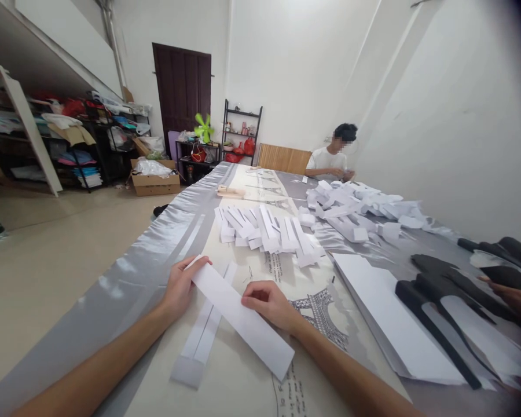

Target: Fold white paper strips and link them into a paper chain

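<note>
A long white paper strip [238, 313] lies slantwise between my hands, above the table. My left hand [186, 284] grips its upper left end, thumb on top. My right hand [267, 302] pinches the strip's upper edge near the middle, thumb and fingertips together. Beneath it, a second white strip [195, 347] with a dark line along its length and a folded end rests on the printed table cover [156, 382]. A heap of folded white strips [264, 229] lies just beyond my hands.
A large pile of white paper pieces [360, 205] covers the table's far right. White sheets [386, 313] and black items [438, 295] lie at the right, near another person's hand [514, 301]. A co-worker [330, 159] sits at the far end. A cardboard box [155, 180] stands on the floor.
</note>
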Demonstrator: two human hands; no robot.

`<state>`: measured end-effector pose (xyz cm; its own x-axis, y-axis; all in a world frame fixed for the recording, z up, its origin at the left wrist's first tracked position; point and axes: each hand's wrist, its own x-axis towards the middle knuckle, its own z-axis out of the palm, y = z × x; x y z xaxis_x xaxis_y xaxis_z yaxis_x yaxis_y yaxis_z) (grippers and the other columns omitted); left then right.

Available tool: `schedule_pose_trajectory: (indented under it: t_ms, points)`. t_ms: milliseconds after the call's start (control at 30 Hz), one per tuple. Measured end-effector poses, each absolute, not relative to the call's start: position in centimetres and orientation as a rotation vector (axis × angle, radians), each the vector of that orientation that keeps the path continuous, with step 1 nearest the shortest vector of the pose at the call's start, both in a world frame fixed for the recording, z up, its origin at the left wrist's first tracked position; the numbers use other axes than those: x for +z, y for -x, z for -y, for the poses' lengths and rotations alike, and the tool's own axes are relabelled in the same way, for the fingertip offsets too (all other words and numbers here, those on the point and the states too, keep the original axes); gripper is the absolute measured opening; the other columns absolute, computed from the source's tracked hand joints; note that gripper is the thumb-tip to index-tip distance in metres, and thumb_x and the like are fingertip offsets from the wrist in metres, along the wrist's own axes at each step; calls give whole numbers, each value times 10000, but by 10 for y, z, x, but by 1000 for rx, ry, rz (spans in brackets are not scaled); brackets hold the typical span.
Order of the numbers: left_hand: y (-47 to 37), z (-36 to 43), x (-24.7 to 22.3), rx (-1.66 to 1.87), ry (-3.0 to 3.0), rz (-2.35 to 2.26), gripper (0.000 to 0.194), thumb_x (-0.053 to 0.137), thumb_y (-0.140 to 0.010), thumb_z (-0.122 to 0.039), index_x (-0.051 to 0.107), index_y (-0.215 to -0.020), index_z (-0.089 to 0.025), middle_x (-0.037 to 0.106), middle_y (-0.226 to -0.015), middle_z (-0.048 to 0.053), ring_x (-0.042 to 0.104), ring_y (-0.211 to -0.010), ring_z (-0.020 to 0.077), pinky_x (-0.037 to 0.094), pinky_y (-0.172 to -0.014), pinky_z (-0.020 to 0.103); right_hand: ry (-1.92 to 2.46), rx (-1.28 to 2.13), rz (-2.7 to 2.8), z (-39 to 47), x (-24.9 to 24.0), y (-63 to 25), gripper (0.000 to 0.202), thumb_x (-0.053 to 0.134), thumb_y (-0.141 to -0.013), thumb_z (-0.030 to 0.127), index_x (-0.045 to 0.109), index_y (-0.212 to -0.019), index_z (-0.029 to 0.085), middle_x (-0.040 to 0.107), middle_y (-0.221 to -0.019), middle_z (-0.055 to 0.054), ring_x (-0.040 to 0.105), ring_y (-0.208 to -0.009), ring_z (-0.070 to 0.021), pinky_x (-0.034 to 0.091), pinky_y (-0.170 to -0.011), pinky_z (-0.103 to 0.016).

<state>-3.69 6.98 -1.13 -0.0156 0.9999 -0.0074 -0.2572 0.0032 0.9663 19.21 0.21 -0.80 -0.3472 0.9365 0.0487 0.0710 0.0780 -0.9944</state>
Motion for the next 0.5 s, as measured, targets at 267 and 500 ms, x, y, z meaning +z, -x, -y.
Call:
schedule_pose_trajectory:
  t_ms: [267, 500]
  points:
    - [39, -70, -14, 1359, -1058, -1010, 370, 775, -713, -511, 738, -726, -143, 636, -701, 17, 548, -628, 138, 379, -546, 205, 1053, 1369, 1524, -4, -8, -192, 243, 738, -814, 381, 667, -722, 167, 588, -727, 8, 532, -656, -128, 376, -579, -232]
    - [40, -67, -15, 1382, -1060, -1020, 363, 782, -709, -500, 760, -752, -141, 607, -703, 20, 517, -635, 136, 364, -536, 199, 1051, 1430, 1516, -6, -9, -196, 278, 767, -792, 433, 678, -749, 173, 614, -747, 5, 548, -647, -130, 386, -557, -225]
